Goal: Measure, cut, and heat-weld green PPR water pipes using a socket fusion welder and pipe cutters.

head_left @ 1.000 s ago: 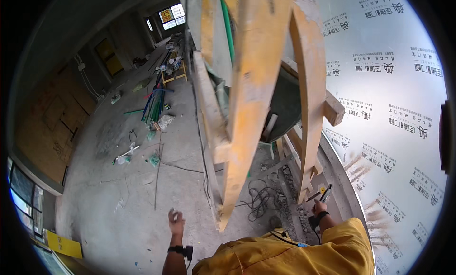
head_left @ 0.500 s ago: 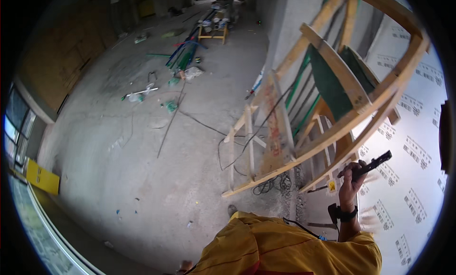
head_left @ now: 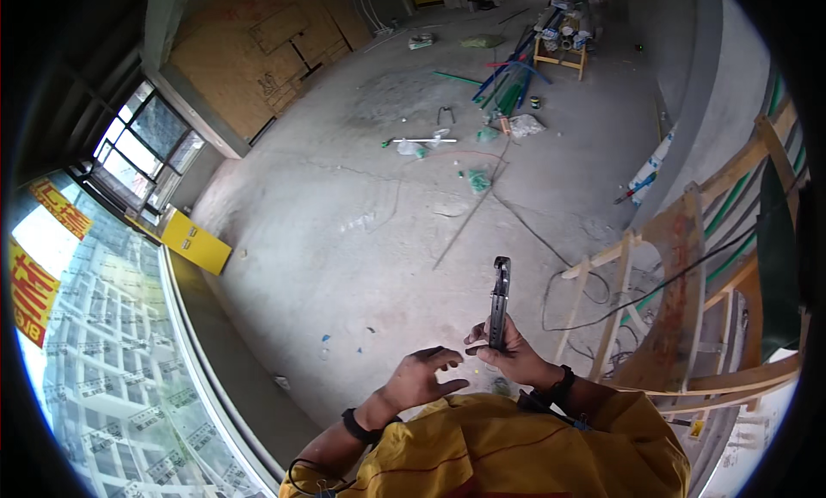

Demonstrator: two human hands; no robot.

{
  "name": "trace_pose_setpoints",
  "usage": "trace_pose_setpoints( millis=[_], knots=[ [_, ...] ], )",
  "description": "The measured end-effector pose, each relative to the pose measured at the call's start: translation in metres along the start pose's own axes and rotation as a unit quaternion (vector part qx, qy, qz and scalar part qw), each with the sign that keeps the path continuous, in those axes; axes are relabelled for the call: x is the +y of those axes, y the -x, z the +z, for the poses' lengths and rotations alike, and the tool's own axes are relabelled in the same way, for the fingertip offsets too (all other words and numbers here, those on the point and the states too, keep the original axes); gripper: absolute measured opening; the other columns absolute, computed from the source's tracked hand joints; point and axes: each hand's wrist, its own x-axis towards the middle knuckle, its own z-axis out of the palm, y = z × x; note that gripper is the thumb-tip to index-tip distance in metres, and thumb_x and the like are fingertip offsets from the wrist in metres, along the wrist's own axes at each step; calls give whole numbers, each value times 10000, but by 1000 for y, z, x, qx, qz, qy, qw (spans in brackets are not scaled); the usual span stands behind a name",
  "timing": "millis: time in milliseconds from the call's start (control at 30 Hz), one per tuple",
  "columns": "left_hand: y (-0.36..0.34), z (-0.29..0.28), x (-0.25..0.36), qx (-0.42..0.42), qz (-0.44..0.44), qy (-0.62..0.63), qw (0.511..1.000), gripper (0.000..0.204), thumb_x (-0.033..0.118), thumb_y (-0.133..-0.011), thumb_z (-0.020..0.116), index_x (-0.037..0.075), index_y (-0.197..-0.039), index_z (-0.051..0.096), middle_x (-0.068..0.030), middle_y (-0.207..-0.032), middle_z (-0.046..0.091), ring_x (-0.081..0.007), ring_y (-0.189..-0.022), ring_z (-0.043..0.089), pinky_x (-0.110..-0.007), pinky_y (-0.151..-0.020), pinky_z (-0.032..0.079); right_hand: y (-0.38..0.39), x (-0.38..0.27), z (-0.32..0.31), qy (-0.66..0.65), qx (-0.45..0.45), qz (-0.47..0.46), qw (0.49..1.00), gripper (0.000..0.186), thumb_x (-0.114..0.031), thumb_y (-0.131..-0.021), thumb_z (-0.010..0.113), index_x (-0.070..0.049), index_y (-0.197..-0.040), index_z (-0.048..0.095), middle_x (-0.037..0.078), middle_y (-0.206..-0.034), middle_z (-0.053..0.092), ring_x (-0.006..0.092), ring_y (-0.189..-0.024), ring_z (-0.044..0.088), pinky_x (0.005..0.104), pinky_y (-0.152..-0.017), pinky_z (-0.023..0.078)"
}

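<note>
My right hand (head_left: 514,356) is closed around a long, narrow black hand tool (head_left: 499,296) and holds it upright in front of my body. The upper end of the tool has a small notched head; its exact kind I cannot make out. Just to its left, my left hand (head_left: 420,378) is held with fingers apart and thumb separate, apparently with nothing in it. Its fingertips point toward the right hand, with a small gap between them. The lower end of the tool is hidden by my right hand.
Wooden frame pieces (head_left: 671,300) lean along the right, with a dark cable trailing near them. A window with film (head_left: 120,352) and a yellow box (head_left: 196,242) are on the left. Farther off lie plastic scraps (head_left: 478,181), green pipes (head_left: 508,94) and a wooden stand (head_left: 564,59).
My right hand has brought the black tool from beside the wall on the right to in front of my body. My left hand has risen into view. The view has turned left.
</note>
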Motion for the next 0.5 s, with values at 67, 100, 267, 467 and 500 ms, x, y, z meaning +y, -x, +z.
trace_pose_setpoints(
  millis=[67,100,267,467,500],
  knots=[
    [-16,-2,-1,26,10,-46,999,352,200,-716,818,56,-967,618,-95,-833,650,-237,-726,665,-334,-641,547,-35,8,12,-52,-64,39,996,310,-68,-958,556,-119,-1182,349,32,-1074,519,117,-1009,545,278,-820,479],
    [-18,0,-9,47,12,-67,997,324,187,-721,811,58,-952,624,-88,-818,650,-239,-703,662,-331,-622,544,-48,13,16,-56,-53,66,995,249,-96,-979,527,-123,-1153,350,24,-1047,525,107,-955,547,268,-779,474],
    [-31,-16,-71,64,62,-53,995,226,148,-749,778,72,-916,646,-73,-797,656,-238,-644,651,-327,-568,531,-102,27,17,-69,-13,92,993,228,-127,-985,530,-122,-1137,359,6,-1004,517,80,-848,500,250,-728,455],
    [-77,-50,-148,58,137,24,989,245,141,-769,765,98,-989,667,-63,-823,675,-212,-611,641,-317,-549,524,-159,37,6,156,68,126,977,260,-152,-942,622,-104,-1088,412,-26,-913,510,71,-817,493,250,-694,445],
    [-88,-67,-151,6,105,50,993,257,141,-781,761,91,-1012,661,-61,-810,676,-197,-595,637,-312,-548,523,-164,36,3,170,90,118,974,260,-152,-942,622,-104,-1088,412,-26,-913,510,71,-817,493,250,-694,445]
  ],
)
